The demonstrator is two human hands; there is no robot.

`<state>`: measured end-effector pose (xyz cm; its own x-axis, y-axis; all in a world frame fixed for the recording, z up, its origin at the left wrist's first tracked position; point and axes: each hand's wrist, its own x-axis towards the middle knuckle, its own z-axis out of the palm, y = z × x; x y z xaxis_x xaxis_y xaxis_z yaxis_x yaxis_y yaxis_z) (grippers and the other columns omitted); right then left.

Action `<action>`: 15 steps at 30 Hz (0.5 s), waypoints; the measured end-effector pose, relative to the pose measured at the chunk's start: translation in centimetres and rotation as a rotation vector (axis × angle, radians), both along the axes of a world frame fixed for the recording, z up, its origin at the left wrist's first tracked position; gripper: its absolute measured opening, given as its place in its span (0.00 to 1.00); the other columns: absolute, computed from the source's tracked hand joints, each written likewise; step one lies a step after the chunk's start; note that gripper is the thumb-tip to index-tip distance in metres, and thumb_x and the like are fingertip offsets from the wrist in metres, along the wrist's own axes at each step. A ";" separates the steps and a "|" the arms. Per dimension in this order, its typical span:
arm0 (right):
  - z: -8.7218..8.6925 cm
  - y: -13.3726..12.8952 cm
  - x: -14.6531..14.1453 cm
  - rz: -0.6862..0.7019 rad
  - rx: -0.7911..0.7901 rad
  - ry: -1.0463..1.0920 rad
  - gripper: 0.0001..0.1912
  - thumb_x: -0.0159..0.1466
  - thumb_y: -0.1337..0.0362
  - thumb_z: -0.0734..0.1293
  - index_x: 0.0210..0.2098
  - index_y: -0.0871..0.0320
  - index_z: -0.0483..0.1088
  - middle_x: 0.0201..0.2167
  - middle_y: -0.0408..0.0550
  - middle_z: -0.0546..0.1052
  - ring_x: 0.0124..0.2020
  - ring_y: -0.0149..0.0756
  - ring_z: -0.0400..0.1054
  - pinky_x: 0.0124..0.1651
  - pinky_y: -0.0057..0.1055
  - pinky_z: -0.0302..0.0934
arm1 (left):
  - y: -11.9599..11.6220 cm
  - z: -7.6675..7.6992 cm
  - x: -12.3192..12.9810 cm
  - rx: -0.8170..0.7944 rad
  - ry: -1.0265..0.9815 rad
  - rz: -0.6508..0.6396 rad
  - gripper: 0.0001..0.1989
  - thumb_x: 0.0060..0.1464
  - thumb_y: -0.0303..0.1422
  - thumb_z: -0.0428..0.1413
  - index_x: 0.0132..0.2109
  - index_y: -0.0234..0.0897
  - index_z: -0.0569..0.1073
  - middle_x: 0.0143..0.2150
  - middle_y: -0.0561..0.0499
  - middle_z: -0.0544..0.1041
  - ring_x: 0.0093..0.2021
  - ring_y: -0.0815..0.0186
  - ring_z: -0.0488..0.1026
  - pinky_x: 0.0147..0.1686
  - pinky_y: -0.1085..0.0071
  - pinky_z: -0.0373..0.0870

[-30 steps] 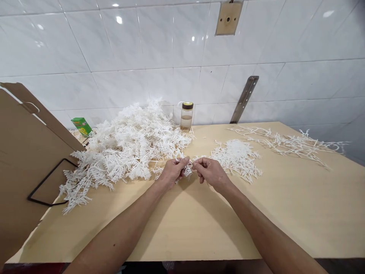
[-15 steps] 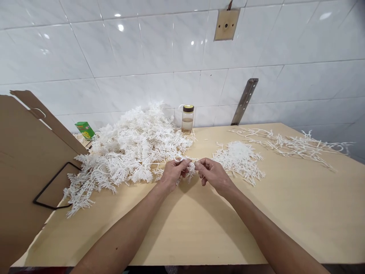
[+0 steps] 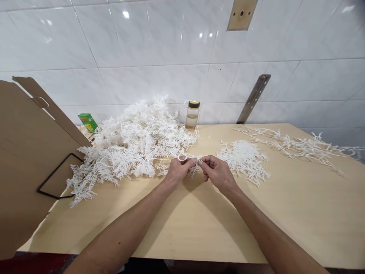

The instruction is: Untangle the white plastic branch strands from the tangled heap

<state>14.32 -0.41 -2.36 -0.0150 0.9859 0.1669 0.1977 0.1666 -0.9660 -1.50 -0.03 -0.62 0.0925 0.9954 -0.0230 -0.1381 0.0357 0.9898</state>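
Note:
My left hand [image 3: 180, 172] is closed around a white plastic branch [image 3: 190, 156]; its looped end curls above the thumb. Thumb and fingers of my right hand [image 3: 219, 172] pinch together at the same branch, almost touching the left fingertips. Just what lies between the right fingertips is too small to make out clearly. Left of and behind my hands rises a big heap of white plastic sprigs [image 3: 137, 137]. A smaller pile of short white pieces [image 3: 242, 158] lies right beside my right hand.
Long bare white stems [image 3: 296, 146] lie at the table's right. A clear bottle with a dark lid [image 3: 192, 116] stands by the tiled wall, a green box [image 3: 88, 122] behind the heap. A cardboard box [image 3: 34, 160] flanks the left edge. A metal bracket [image 3: 253, 99] leans out at the wall.
Both hands have drawn closer together, with the fingertips now almost meeting on the branch. The view has shifted slightly, so the surroundings sit a little further right.

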 end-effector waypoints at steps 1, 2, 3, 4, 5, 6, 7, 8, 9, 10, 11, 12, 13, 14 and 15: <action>0.1 0.0 0.0 0.006 0.001 0.007 0.19 0.58 0.48 0.70 0.34 0.59 0.72 0.18 0.40 0.69 0.16 0.29 0.63 0.20 0.27 0.62 | 0.0 0.0 0.0 0.003 0.002 0.000 0.20 0.39 0.46 0.67 0.23 0.35 0.69 0.19 0.57 0.63 0.21 0.73 0.56 0.24 0.72 0.53; 0.2 0.0 0.1 0.012 0.000 0.014 0.19 0.58 0.48 0.70 0.35 0.59 0.73 0.18 0.40 0.69 0.16 0.28 0.63 0.21 0.27 0.62 | 0.1 0.0 -0.1 0.006 -0.002 -0.004 0.20 0.40 0.46 0.66 0.23 0.35 0.70 0.20 0.56 0.65 0.22 0.73 0.58 0.25 0.72 0.53; 0.3 0.0 0.1 0.017 -0.003 0.019 0.20 0.58 0.48 0.71 0.36 0.59 0.74 0.18 0.40 0.69 0.16 0.28 0.63 0.21 0.27 0.62 | 0.2 -0.1 -0.2 0.006 -0.011 -0.012 0.20 0.40 0.47 0.66 0.22 0.35 0.70 0.21 0.55 0.66 0.23 0.72 0.59 0.25 0.72 0.54; 0.4 -0.1 0.2 0.022 -0.008 0.022 0.20 0.58 0.48 0.71 0.36 0.59 0.75 0.18 0.39 0.69 0.16 0.28 0.63 0.22 0.27 0.62 | 0.2 -0.1 -0.3 0.003 -0.023 -0.026 0.21 0.41 0.47 0.66 0.22 0.35 0.70 0.21 0.54 0.67 0.24 0.71 0.60 0.26 0.72 0.55; 0.5 -0.1 0.3 0.030 -0.015 0.021 0.20 0.58 0.48 0.71 0.36 0.59 0.75 0.18 0.39 0.69 0.17 0.28 0.63 0.23 0.27 0.63 | 0.3 -0.2 -0.3 -0.004 -0.036 -0.043 0.21 0.41 0.47 0.66 0.22 0.35 0.70 0.22 0.53 0.67 0.25 0.71 0.61 0.26 0.72 0.56; 0.6 0.0 0.5 0.037 -0.024 0.017 0.19 0.58 0.48 0.70 0.37 0.59 0.76 0.18 0.39 0.68 0.17 0.28 0.63 0.23 0.28 0.63 | 0.4 -0.2 -0.4 -0.014 -0.050 -0.061 0.21 0.41 0.48 0.65 0.22 0.35 0.70 0.22 0.53 0.67 0.25 0.70 0.61 0.27 0.71 0.56; 0.6 0.0 0.6 0.043 -0.033 0.013 0.19 0.58 0.48 0.70 0.37 0.59 0.76 0.18 0.39 0.68 0.17 0.28 0.63 0.24 0.28 0.63 | 0.5 -0.3 -0.5 -0.025 -0.063 -0.078 0.21 0.41 0.48 0.65 0.22 0.35 0.71 0.22 0.52 0.68 0.26 0.70 0.62 0.27 0.71 0.56; 0.7 0.0 0.7 0.047 -0.041 0.011 0.19 0.58 0.48 0.70 0.37 0.59 0.76 0.18 0.39 0.68 0.17 0.28 0.64 0.25 0.28 0.63 | 0.5 -0.4 -0.5 -0.033 -0.072 -0.092 0.20 0.42 0.48 0.65 0.23 0.35 0.71 0.23 0.52 0.68 0.26 0.69 0.62 0.27 0.72 0.57; 0.6 0.1 0.7 0.048 -0.047 0.012 0.19 0.58 0.48 0.70 0.37 0.60 0.76 0.18 0.39 0.69 0.17 0.28 0.64 0.25 0.28 0.63 | 0.6 -0.5 -0.5 -0.034 -0.077 -0.102 0.20 0.42 0.48 0.65 0.24 0.34 0.72 0.24 0.51 0.69 0.26 0.69 0.62 0.27 0.72 0.57; 0.6 0.1 0.8 0.042 -0.054 0.016 0.20 0.58 0.48 0.70 0.37 0.60 0.76 0.18 0.39 0.69 0.17 0.28 0.64 0.25 0.28 0.64 | 0.6 -0.5 -0.5 -0.032 -0.080 -0.110 0.19 0.42 0.47 0.65 0.24 0.34 0.73 0.25 0.51 0.70 0.26 0.70 0.63 0.27 0.72 0.58; 0.6 0.2 0.7 0.031 -0.060 0.023 0.20 0.58 0.48 0.70 0.37 0.60 0.76 0.18 0.39 0.70 0.17 0.28 0.64 0.25 0.28 0.64 | 0.6 -0.6 -0.5 -0.030 -0.083 -0.113 0.18 0.42 0.46 0.66 0.25 0.34 0.74 0.26 0.51 0.71 0.27 0.70 0.63 0.28 0.72 0.58; 0.5 0.2 0.7 0.017 -0.067 0.031 0.20 0.58 0.48 0.70 0.36 0.60 0.76 0.18 0.39 0.70 0.17 0.29 0.64 0.24 0.29 0.64 | 0.6 -0.6 -0.5 -0.032 -0.087 -0.111 0.18 0.41 0.45 0.66 0.26 0.34 0.74 0.26 0.50 0.72 0.27 0.69 0.64 0.28 0.72 0.59; 0.5 0.3 0.6 0.003 -0.074 0.035 0.20 0.57 0.48 0.70 0.36 0.60 0.76 0.17 0.39 0.70 0.17 0.29 0.64 0.24 0.29 0.64 | 0.6 -0.6 -0.4 -0.035 -0.090 -0.106 0.17 0.40 0.44 0.67 0.27 0.34 0.75 0.27 0.50 0.73 0.27 0.69 0.65 0.29 0.71 0.59; 0.6 0.3 0.6 -0.014 -0.077 0.034 0.20 0.57 0.48 0.71 0.35 0.60 0.75 0.17 0.39 0.70 0.16 0.29 0.64 0.23 0.29 0.64 | 0.5 -0.6 -0.4 -0.040 -0.093 -0.102 0.17 0.39 0.44 0.68 0.27 0.34 0.75 0.27 0.49 0.74 0.28 0.68 0.66 0.29 0.71 0.60; 0.6 0.2 0.6 -0.031 -0.078 0.024 0.20 0.57 0.48 0.71 0.34 0.60 0.75 0.16 0.40 0.70 0.16 0.29 0.63 0.23 0.29 0.64 | 0.5 -0.6 -0.3 -0.048 -0.096 -0.098 0.17 0.38 0.43 0.68 0.27 0.34 0.75 0.27 0.49 0.75 0.28 0.67 0.67 0.29 0.71 0.60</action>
